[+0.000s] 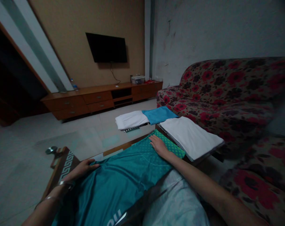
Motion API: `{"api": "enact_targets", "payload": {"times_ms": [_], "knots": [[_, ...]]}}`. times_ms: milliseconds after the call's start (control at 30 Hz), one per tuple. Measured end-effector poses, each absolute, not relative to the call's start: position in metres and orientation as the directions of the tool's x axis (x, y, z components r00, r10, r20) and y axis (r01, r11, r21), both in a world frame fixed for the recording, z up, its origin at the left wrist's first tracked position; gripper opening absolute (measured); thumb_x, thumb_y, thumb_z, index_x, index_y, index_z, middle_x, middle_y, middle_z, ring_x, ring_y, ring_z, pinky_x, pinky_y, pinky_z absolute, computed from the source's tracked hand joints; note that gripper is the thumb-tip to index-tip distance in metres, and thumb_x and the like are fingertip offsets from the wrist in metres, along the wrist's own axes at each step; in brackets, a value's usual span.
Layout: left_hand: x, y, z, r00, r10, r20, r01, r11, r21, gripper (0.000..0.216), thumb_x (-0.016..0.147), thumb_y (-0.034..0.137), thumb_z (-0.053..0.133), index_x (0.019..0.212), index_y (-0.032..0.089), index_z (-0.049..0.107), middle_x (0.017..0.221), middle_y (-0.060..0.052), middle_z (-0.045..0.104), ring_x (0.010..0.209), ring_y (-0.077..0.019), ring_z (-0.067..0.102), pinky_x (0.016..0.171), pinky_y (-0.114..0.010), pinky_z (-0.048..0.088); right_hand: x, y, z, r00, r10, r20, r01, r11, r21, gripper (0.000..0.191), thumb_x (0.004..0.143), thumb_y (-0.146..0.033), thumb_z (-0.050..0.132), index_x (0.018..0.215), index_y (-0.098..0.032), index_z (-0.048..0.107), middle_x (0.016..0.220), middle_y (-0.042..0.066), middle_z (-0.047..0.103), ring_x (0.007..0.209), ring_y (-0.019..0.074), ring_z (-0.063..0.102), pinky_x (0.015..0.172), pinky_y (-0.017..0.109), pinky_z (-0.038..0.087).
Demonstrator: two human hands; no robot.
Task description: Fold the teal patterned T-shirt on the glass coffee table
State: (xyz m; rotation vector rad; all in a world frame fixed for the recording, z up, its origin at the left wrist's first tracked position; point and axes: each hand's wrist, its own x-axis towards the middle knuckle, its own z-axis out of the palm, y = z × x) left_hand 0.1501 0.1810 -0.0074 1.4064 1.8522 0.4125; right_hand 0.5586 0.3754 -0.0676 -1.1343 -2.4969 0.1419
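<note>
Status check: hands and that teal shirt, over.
Left hand and right hand flat on teal shirt, spread on table. White folded cloth beside right hand.

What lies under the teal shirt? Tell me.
A glass table with a wooden patterned edge shows under the teal shirt. Left hand and right hand press on it. The tabletop beneath stays covered.

A floral sofa (227,91), wall television (107,48), and folded, seemingly white cloths (191,136).
</note>
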Motion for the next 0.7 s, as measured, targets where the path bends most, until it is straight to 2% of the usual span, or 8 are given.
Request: {"api": "enact_targets", "payload": {"times_ms": [167, 267, 333, 400, 500, 600, 700], "knots": [[0.171, 0.166, 0.026, -0.094, 0.885, -0.456, 0.380, 0.455, 0.805, 0.053, 0.060, 0.060, 0.069, 0.090, 0.017, 0.062, 0.087, -0.005, 0.068, 0.077, -0.0193, 0.063, 0.067, -0.028, 0.050, 0.513, 0.375, -0.089, -0.660, 0.705, 0.257, 0.647, 0.709, -0.280, 0.041, 0.093, -0.030, 0.040, 0.129, -0.014, 0.054, 0.139, 0.012, 0.047, 0.132, 0.0241, 0.038, 0.108, 0.042, 0.031], [0.171, 0.158, 0.042, -0.055, 0.881, -0.470, 0.417, 0.448, 0.791, 0.046, 0.058, 0.052, 0.071, 0.090, 0.018, 0.065, 0.085, -0.003, 0.069, 0.073, -0.0186, 0.062, 0.064, -0.027, 0.049, 0.512, 0.377, -0.097, -0.664, 0.705, 0.249, 0.655, 0.709, -0.261, 0.042, 0.094, -0.030, 0.037, 0.130, -0.015, 0.052, 0.141, 0.012, 0.045, 0.133, 0.0240, 0.037, 0.108, 0.042, 0.030], [0.160, 0.153, 0.051, -0.009, 0.859, -0.512, 0.577, 0.423, 0.699, 0.043, 0.055, 0.044, 0.074, 0.090, 0.020, 0.068, 0.085, -0.001, 0.070, 0.073, -0.0190, 0.061, 0.066, -0.028, 0.049, 0.513, 0.376, -0.099, -0.663, 0.705, 0.251, 0.658, 0.709, -0.254, 0.043, 0.094, -0.029, 0.036, 0.130, -0.014, 0.052, 0.141, 0.012, 0.045, 0.133, 0.0237, 0.037, 0.108, 0.041, 0.030], [0.144, 0.149, 0.061, -0.011, 0.827, -0.563, 0.766, 0.369, 0.527, 0.039, 0.052, 0.034, 0.076, 0.088, 0.021, 0.071, 0.084, 0.001, 0.071, 0.073, -0.0187, 0.061, 0.067, -0.027, 0.048, 0.515, 0.374, -0.100, -0.663, 0.702, 0.260, 0.658, 0.712, -0.245, 0.043, 0.094, -0.028, 0.035, 0.131, -0.013, 0.052, 0.141, 0.012, 0.045, 0.133, 0.0237, 0.037, 0.108, 0.041, 0.030], [0.118, 0.142, 0.070, -0.145, 0.821, -0.552, 0.904, 0.336, 0.263, 0.028, 0.049, 0.022, 0.075, 0.077, 0.018, 0.073, 0.074, -0.001, 0.070, 0.071, -0.0198, 0.061, 0.069, -0.029, 0.046, 0.515, 0.373, -0.102, -0.671, 0.691, 0.268, 0.653, 0.722, -0.227, 0.045, 0.094, -0.029, 0.033, 0.131, -0.013, 0.052, 0.140, 0.012, 0.045, 0.132, 0.0241, 0.038, 0.108, 0.041, 0.031], [0.103, 0.135, 0.070, -0.334, 0.874, -0.354, 0.915, 0.391, 0.102, 0.018, 0.059, 0.015, 0.067, 0.077, 0.013, 0.071, 0.080, -0.010, 0.069, 0.083, -0.0253, 0.061, 0.084, -0.039, 0.041, 0.516, 0.375, -0.108, -0.679, 0.678, 0.281, 0.646, 0.734, -0.208, 0.045, 0.094, -0.029, 0.032, 0.131, -0.013, 0.052, 0.140, 0.012, 0.046, 0.132, 0.0237, 0.038, 0.108, 0.040, 0.031], [0.101, 0.123, 0.062, -0.472, 0.880, -0.047, 0.881, 0.473, -0.002, 0.029, 0.076, 0.012, 0.050, 0.102, 0.013, 0.065, 0.113, -0.019, 0.060, 0.111, -0.0309, 0.049, 0.099, -0.051, 0.025, 0.516, 0.379, -0.117, -0.684, 0.666, 0.299, 0.642, 0.743, -0.186, 0.046, 0.093, -0.029, 0.032, 0.130, -0.013, 0.053, 0.139, 0.012, 0.047, 0.131, 0.0238, 0.040, 0.108, 0.039, 0.032]]}}
